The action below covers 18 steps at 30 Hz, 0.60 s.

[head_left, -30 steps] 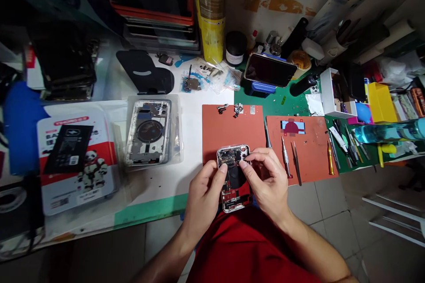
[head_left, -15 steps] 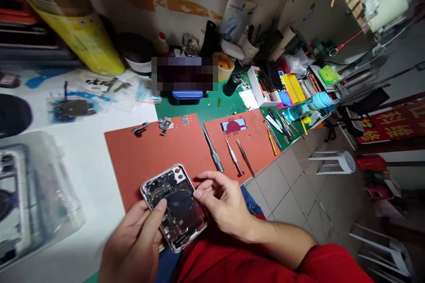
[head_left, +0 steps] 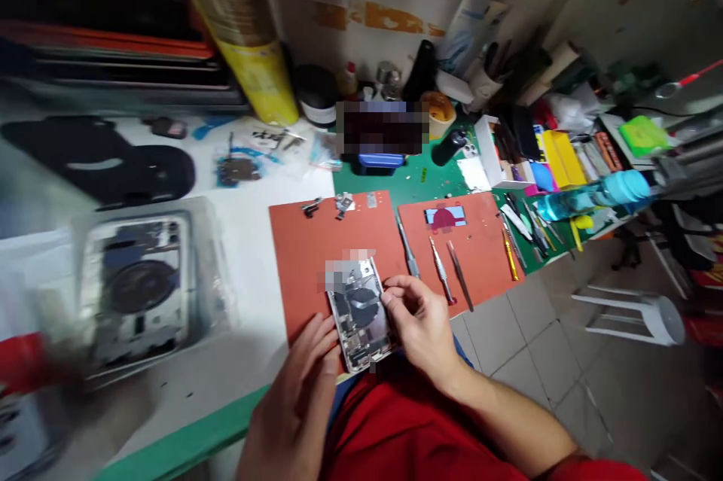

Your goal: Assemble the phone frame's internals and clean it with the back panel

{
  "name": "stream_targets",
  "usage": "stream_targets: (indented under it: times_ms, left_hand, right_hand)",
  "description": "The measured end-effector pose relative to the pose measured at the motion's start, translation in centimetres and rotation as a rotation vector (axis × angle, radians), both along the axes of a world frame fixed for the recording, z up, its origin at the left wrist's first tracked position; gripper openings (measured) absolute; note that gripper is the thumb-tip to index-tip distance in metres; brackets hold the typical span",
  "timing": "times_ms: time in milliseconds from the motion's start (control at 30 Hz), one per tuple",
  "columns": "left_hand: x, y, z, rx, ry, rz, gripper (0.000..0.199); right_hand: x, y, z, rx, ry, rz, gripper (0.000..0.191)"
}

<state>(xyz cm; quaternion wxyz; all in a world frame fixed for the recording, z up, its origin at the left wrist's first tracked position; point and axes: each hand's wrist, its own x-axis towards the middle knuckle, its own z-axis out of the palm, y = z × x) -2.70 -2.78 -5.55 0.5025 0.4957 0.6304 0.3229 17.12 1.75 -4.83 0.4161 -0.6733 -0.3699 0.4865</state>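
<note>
Phone [head_left: 361, 309] with exposed innards, between two hands [head_left: 425, 327], tweezers [head_left: 461, 276] on orange mat [head_left: 489, 240]

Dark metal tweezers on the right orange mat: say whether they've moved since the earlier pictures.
No: the tweezers still lie just right of the silver, red-ended screwdriver on the right orange mat.

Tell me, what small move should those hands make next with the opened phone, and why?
Perhaps close the left hand's grip gently around the near side of the opened phone. That grip looks open by the phone's left edge, while the right hand's grip appears to pinch the right edge, so holding both sides might steady it.
</note>
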Motion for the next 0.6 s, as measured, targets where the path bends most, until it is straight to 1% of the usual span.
stream_targets:
  times_ms: [133, 300, 500, 600]
  left_hand:
    - [1.2, -1.7, 0.5, 0.058, 0.134, -0.072, 0.056]
    - [2.2, -2.2, 1.2, 0.201, 0.257, -0.096, 0.058]
    - [3.0, -2.3, 0.7, 0.313, 0.363, -0.129, 0.062]
    - [2.7, -2.3, 0.4, 0.362, 0.397, -0.148, 0.062]
  right_hand:
    - [0.0, -0.1, 0.3, -0.014, -0.105, 0.013, 0.019]
    - [-0.1, -0.2, 0.8, 0.015, -0.247, 0.028, 0.022]
    - [-0.2, -0.1, 0.8, 0.074, -0.295, 0.026, 0.019]
    - [-0.5, 0.0, 0.6, 0.116, -0.351, 0.03, 0.017]
